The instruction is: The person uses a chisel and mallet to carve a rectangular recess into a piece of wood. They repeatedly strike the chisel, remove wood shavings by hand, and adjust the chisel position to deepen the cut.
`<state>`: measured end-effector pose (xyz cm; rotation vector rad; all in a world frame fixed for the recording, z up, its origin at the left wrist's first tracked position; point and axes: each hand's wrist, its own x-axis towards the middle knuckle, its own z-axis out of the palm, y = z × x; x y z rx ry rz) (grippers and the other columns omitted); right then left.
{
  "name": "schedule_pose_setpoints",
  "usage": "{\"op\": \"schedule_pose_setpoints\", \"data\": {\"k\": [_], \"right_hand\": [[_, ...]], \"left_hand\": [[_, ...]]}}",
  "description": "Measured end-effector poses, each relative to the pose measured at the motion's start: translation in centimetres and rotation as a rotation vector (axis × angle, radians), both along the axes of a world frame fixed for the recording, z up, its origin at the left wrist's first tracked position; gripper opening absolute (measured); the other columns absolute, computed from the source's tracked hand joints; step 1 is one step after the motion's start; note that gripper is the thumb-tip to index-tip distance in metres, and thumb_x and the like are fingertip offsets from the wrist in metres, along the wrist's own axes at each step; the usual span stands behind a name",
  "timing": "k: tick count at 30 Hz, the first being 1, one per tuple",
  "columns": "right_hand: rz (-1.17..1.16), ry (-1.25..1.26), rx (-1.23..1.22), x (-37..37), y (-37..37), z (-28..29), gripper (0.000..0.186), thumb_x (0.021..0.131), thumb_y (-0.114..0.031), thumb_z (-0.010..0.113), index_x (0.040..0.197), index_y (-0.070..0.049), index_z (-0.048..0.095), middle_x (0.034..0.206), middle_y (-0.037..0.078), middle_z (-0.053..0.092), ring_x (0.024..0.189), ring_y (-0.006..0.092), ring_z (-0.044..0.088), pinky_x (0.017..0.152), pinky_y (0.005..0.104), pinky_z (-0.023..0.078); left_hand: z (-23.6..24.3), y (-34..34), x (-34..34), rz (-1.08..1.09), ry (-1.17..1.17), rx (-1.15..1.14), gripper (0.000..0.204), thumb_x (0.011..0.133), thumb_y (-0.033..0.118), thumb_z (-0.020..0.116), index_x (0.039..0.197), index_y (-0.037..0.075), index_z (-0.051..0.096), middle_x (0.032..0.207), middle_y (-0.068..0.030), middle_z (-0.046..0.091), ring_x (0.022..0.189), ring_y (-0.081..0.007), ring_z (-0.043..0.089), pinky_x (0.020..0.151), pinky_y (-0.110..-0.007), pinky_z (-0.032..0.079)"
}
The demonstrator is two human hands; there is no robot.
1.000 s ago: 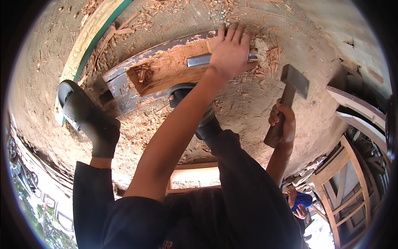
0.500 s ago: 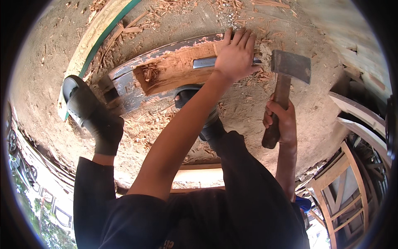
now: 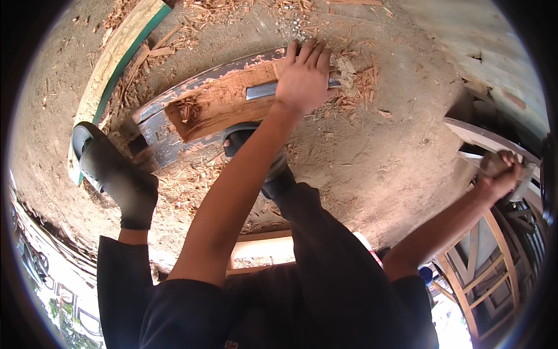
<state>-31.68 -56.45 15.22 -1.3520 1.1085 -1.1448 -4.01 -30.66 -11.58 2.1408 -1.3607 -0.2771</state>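
My left hand (image 3: 302, 81) rests with extended fingers over a peeling grey timber (image 3: 160, 139) with a chiseled-out orange recess. A flat silver metal bar (image 3: 261, 92) lies in the recess, its middle hidden beneath the hand. My right hand (image 3: 503, 177) is raised out to the right, closed round a hatchet, whose head is blurred and partly hidden behind it. My dark sandalled feet (image 3: 116, 168) are on the ground, one at the timber's left end, the other just below its middle.
A green-edged plank (image 3: 110, 78) lies at the upper left. Wood shavings (image 3: 366, 87) litter the dirt floor. A weathered wall (image 3: 476, 41), curved boards (image 3: 476, 131) and wooden frames (image 3: 500, 256) are at the right. A bit of blue (image 3: 424, 274) shows behind my right elbow.
My right hand has swung the hatchet out to the right, away from the timber. My left hand stays on the timber. The view has shifted slightly, and the person behind is now mostly hidden.
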Motion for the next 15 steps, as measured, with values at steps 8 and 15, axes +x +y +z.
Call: {"op": "schedule_pose_setpoints", "data": {"k": [8,15], "right_hand": [[0.383,0.393,1.032,11.6,22.0,-14.3,0.020,0.080,-0.010,0.058,0.096,-0.003,0.049,0.066,0.004,0.048,0.051,0.0104,0.048,0.046,0.0264,0.041],[0.214,0.347,0.861,8.1,17.8,-11.3,0.023,0.081,-0.011,0.060,0.098,-0.001,0.049,0.068,0.002,0.047,0.051,0.0087,0.044,0.046,0.0228,0.039]], "left_hand": [[0.1,0.7,0.4,0.005,0.030,-0.019,0.077,0.064,0.039,0.077,0.124,0.002,0.047,0.126,-0.0096,0.052,0.127,-0.0244,0.039,0.108,-0.046,0.023],[0.1,0.7,0.7,0.007,-0.056,0.061,0.074,0.067,0.043,0.074,0.125,0.003,0.048,0.126,-0.0086,0.052,0.128,-0.0224,0.037,0.109,-0.046,0.021]]}}
